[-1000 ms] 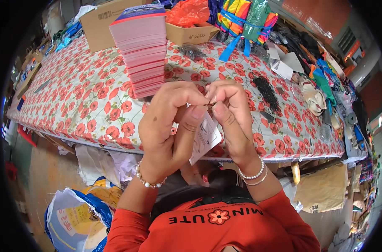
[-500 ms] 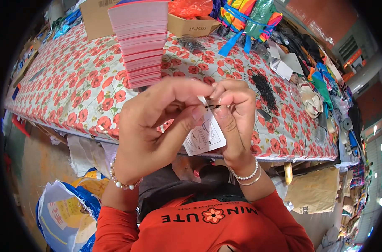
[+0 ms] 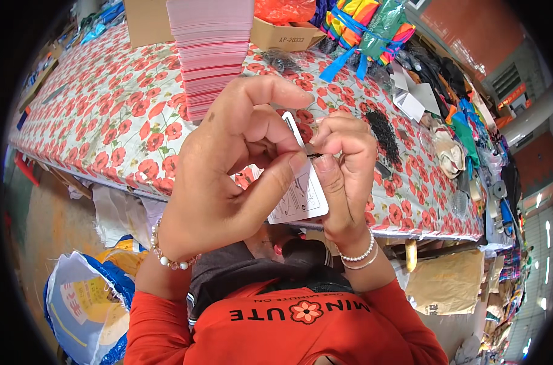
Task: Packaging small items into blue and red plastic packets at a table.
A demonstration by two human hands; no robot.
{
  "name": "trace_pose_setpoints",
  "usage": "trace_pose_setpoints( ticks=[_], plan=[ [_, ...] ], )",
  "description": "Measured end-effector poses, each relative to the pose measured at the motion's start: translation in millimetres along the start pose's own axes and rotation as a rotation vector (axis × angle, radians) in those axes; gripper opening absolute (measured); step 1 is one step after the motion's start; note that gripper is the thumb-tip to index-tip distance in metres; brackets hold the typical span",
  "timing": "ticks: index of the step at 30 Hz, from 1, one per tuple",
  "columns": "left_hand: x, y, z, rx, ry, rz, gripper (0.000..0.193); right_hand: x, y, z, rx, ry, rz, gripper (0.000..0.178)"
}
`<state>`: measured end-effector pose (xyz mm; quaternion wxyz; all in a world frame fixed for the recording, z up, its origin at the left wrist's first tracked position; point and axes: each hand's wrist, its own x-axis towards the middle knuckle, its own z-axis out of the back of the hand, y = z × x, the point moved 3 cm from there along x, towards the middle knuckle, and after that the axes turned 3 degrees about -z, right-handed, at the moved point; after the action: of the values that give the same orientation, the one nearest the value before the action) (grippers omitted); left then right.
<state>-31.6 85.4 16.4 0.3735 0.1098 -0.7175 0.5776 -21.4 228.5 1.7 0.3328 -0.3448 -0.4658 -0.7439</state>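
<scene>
A white card (image 3: 310, 205) printed with line drawings hangs between my two hands, over the near edge of the table. My left hand (image 3: 228, 164) pinches the card between thumb and fingers, its index finger raised and curved above. At the card's right edge, my right hand (image 3: 346, 173) closes thumb and fingers on a small, thin black piece (image 3: 314, 155), which touches the card; its exact kind is too small to tell. Behind my left hand rises a tall stack of pink-edged cards (image 3: 212, 61). A loose pile of small black pieces (image 3: 383, 134) lies to the right.
A poppy-patterned cloth (image 3: 124, 131) covers the table. Cardboard boxes (image 3: 285, 38), rainbow-coloured bundles (image 3: 364, 30) and white papers (image 3: 408, 94) lie toward the back. A blue-rimmed sack (image 3: 88, 304) stands on the floor at left; brown paper packaging (image 3: 446, 277) is below the table at right.
My left hand's index finger has lifted away from the right fingers. The card has turned, showing its long edge and reaching higher between the hands. My right hand keeps its pinch.
</scene>
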Motion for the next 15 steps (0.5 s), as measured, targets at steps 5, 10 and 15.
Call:
trace_pose_setpoints(
  ticks=[5,10,15],
  plan=[
    [6.9,-6.1,1.7,0.08,0.108,-0.025,0.045,6.9,5.7,5.3,-0.087,0.087,0.037,0.008],
    [15.1,-16.1,6.6,0.238,0.277,-0.082,0.038,12.9,15.3,10.3,-0.156,0.303,0.07,0.009],
    [21.1,-4.4,-1.5,0.064,0.314,0.12,0.032,11.1,11.8,19.2,-0.105,0.279,0.048,0.008]
  ],
)
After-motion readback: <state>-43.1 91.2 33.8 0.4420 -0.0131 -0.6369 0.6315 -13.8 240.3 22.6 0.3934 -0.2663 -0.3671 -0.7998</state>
